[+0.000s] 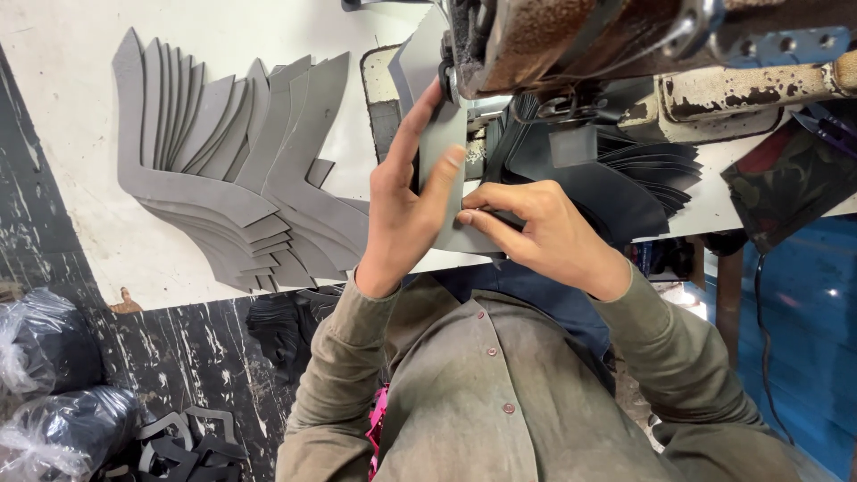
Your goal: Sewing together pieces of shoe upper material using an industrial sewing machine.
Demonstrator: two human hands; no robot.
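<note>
Under sewing machine (571, 45): left hand (406, 210) and right hand (536, 228) fingers clamped on grey piece (444, 143); keep edge flat, fingertips clear of needle.

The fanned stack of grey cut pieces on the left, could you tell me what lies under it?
The grey cut pieces lie on a white table; its surface beneath them is covered.

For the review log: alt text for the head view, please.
Both hands, left hand and right hand, press a grey cut piece flat under a worn sewing machine. A fanned stack of grey pieces lies on the white table.
</note>
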